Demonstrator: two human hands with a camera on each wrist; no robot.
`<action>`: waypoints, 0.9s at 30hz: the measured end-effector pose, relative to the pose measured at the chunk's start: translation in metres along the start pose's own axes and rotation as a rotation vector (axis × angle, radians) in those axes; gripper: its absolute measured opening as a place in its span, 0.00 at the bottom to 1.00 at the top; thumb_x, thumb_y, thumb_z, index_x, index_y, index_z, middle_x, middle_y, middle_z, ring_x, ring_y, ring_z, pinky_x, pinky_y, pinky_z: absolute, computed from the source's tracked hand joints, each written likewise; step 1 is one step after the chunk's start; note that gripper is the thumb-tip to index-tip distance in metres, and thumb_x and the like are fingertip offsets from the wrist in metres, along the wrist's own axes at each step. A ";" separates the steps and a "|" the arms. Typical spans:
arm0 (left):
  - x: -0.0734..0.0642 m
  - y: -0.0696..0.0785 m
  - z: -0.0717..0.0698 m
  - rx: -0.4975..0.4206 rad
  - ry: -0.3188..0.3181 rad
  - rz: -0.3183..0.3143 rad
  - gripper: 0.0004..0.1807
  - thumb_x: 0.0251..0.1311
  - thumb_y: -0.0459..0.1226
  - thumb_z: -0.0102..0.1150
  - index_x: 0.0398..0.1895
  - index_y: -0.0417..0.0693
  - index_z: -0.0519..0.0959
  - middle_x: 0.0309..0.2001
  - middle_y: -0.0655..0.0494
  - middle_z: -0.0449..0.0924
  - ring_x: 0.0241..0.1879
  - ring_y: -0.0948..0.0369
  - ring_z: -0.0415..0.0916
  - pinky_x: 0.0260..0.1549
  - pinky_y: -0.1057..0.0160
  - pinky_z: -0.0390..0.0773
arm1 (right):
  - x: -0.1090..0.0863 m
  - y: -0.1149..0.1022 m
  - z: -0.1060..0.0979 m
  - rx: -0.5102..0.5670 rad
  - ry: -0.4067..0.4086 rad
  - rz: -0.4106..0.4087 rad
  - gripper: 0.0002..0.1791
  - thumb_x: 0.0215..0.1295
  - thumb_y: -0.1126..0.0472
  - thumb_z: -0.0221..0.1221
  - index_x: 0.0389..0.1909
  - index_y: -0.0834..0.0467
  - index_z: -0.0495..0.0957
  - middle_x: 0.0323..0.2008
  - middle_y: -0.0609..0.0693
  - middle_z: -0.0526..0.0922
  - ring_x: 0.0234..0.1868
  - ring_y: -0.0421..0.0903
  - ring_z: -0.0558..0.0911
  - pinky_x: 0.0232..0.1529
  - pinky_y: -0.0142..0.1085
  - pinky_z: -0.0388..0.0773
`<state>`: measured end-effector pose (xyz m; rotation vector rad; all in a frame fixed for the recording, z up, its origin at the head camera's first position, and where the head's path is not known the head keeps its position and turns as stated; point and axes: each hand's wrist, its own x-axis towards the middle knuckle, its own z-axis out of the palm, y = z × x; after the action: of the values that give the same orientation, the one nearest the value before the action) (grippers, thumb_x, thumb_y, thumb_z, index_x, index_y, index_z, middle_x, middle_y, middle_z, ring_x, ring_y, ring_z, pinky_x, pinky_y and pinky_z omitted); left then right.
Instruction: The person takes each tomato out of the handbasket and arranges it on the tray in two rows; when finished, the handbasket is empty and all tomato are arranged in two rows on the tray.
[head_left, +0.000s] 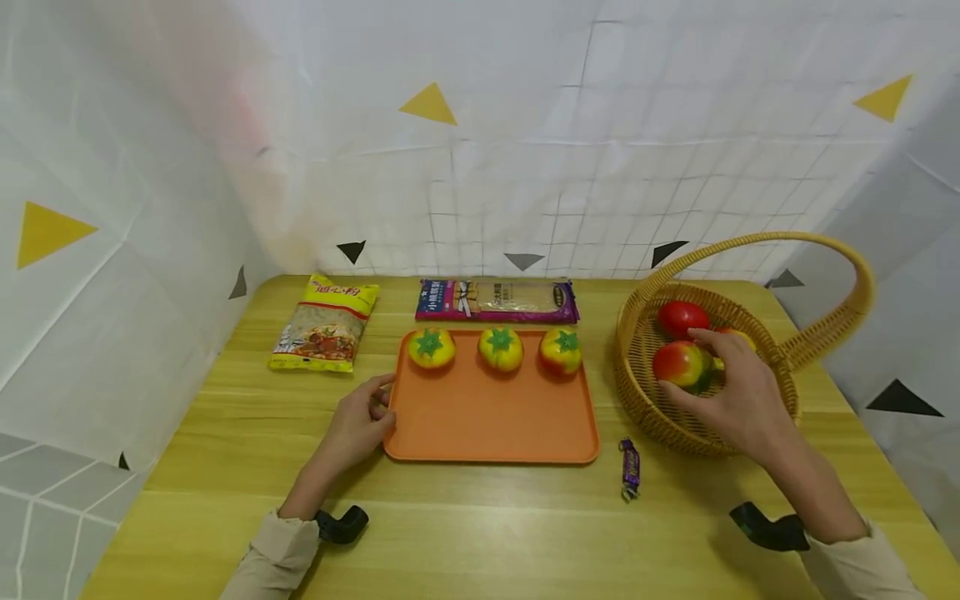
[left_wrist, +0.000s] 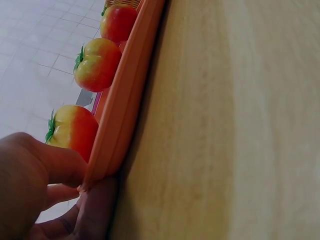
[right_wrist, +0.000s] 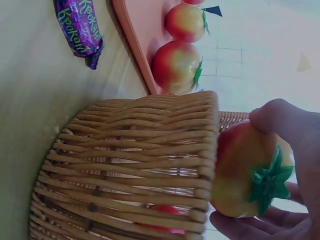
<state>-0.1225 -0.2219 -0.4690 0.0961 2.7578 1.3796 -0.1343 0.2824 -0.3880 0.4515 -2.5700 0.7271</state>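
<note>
My right hand (head_left: 738,400) holds a red-and-yellow toy tomato (right_wrist: 240,172) over the wicker basket (head_left: 787,392), thumb on one side and fingers on the other. In the right wrist view its green leafy top faces the palm, and the fruit is level with the basket rim. My left hand (head_left: 358,427) grips the left edge of the orange tray (head_left: 491,425), with fingers over and under the rim in the left wrist view. Along the tray's far side sit three similar toy tomatoes, the left (head_left: 431,348), the middle (head_left: 501,350) and the right (head_left: 560,352).
Inside the basket lies a red fruit (head_left: 683,319), with a yellowish one partly behind my right hand. The tall basket handle (head_left: 750,240) arches above. A purple wrapped candy (head_left: 630,469) lies right of the tray. Behind are a noodle packet (head_left: 497,301) and a yellow pasta bag (head_left: 324,325).
</note>
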 end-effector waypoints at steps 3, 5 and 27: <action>-0.001 0.001 0.000 -0.001 0.002 -0.002 0.33 0.59 0.28 0.61 0.70 0.43 0.70 0.43 0.47 0.76 0.34 0.59 0.78 0.31 0.61 0.79 | 0.003 -0.005 -0.003 0.024 0.009 0.027 0.40 0.41 0.60 0.79 0.56 0.65 0.71 0.47 0.63 0.78 0.42 0.56 0.77 0.34 0.23 0.67; -0.002 0.000 0.000 -0.002 0.005 0.000 0.33 0.59 0.28 0.61 0.70 0.42 0.69 0.43 0.47 0.77 0.34 0.59 0.78 0.31 0.61 0.78 | 0.004 -0.009 -0.005 0.036 0.009 0.029 0.39 0.41 0.60 0.80 0.54 0.64 0.71 0.47 0.63 0.79 0.41 0.55 0.77 0.34 0.18 0.65; 0.001 -0.002 0.000 0.010 -0.006 0.007 0.33 0.59 0.28 0.61 0.70 0.42 0.69 0.44 0.47 0.76 0.35 0.59 0.78 0.32 0.61 0.79 | 0.003 -0.046 -0.001 0.091 0.063 -0.261 0.39 0.35 0.64 0.78 0.57 0.57 0.81 0.55 0.53 0.80 0.48 0.51 0.80 0.51 0.16 0.65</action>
<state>-0.1235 -0.2231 -0.4700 0.1102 2.7624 1.3648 -0.1180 0.2455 -0.3666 0.7629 -2.3668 0.7513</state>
